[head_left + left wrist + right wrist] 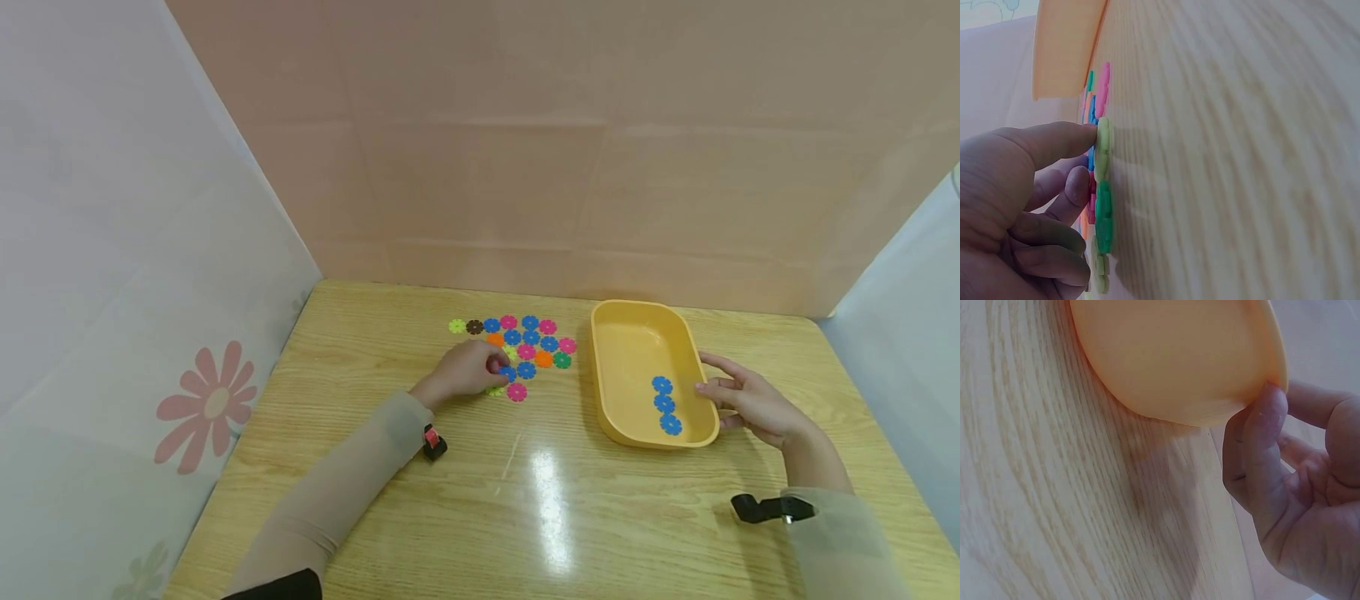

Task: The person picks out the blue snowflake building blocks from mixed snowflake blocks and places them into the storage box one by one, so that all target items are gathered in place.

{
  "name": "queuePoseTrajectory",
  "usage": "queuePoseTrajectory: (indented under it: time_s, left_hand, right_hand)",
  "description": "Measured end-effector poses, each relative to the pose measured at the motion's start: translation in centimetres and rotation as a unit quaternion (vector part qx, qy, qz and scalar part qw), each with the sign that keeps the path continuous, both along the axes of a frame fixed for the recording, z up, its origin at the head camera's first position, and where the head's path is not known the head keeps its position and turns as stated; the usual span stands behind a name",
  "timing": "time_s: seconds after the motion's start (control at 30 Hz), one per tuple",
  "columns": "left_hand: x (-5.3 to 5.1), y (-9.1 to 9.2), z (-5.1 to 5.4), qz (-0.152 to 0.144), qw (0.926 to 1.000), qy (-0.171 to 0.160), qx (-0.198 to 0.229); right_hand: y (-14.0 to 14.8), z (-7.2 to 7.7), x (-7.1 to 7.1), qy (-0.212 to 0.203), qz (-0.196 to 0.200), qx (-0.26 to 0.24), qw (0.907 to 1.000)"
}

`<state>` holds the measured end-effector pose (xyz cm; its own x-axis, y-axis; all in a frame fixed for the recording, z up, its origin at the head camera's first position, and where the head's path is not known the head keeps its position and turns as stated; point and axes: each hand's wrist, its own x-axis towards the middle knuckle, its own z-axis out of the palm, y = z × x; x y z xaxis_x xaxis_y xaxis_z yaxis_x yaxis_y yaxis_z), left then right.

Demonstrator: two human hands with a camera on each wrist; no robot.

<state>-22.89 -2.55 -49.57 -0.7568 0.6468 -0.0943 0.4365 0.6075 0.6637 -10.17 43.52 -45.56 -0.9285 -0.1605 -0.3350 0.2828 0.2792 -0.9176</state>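
My left hand (467, 367) is low over a group of flat, notched plastic discs on the table, its thumb and fingertips at a blue disc (509, 375), which it appears to pinch. In the left wrist view, the left hand's thumb lies by the edge of a yellow-green disc (1103, 150), with a green disc (1104, 215) beside it. My right hand (757, 406) grips the right rim of a yellow tray (626, 350), thumb over the rim and fingers outside. Inside the tray lie three blue discs (663, 403) in a row.
Around the left hand lie several more discs, among them a pink disc (517, 392), an orange disc (543, 359) and a brown disc (475, 327). The wooden table (420, 525) ends at a beige back wall (480, 167); a flower-printed white sheet (112, 292) borders the left.
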Motion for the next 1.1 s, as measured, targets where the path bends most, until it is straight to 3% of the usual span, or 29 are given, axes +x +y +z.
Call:
queuePoseTrajectory:
  time_s: [0.43,0.8,1.1]
  left_hand:
    - [0.24,0.73,0.41,-0.003,0.9998,0.013,-0.016]
    - [0.51,0.71,-0.48,-0.010,0.9987,0.048,0.015]
    - [0.70,0.86,-0.10,-0.022,0.9987,0.037,0.027]
  right_hand:
    - [-0.15,0.12,0.00,-0.001,0.000,-0.002,1.0000]
    - [-0.16,0.30,0.32,0.001,0.002,-0.002,1.0000]
    - [-0.14,0.36,0.34,0.001,0.004,-0.004,1.0000]
